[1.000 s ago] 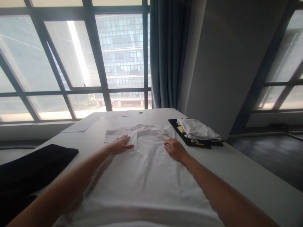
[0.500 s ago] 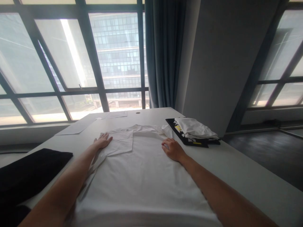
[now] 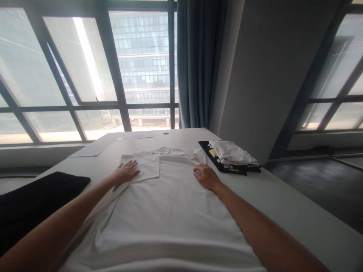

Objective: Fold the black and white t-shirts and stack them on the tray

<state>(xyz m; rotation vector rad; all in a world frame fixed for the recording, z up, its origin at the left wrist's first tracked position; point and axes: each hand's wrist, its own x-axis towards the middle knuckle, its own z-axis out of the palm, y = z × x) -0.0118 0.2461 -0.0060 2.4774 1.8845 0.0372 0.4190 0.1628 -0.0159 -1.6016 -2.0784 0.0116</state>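
Note:
A white T-shirt [image 3: 170, 211] lies spread out before me, its collar end away from me and its near end reaching the bottom of the view. Its left sleeve is folded inward as a flat square. My left hand [image 3: 126, 172] rests flat on that folded part, fingers stretched and slightly apart. At the shirt's right edge, my right hand [image 3: 206, 176] is closed, with thumb and fingers curled together on the cloth. The exact pinch is partly hidden by the fingers.
The white table [image 3: 283, 204] carries a black folded cloth [image 3: 48, 200] at left. A crumpled white garment [image 3: 232, 152] sits on a black item with yellow and white print [image 3: 218, 162] at right. Paper sheets [image 3: 95, 147] lie at the far left, near the windows.
My left hand has slid slightly right and toward me over the folded sleeve, its fingers now more stretched out. My right hand stays at the shirt's right edge. The view has shifted slightly.

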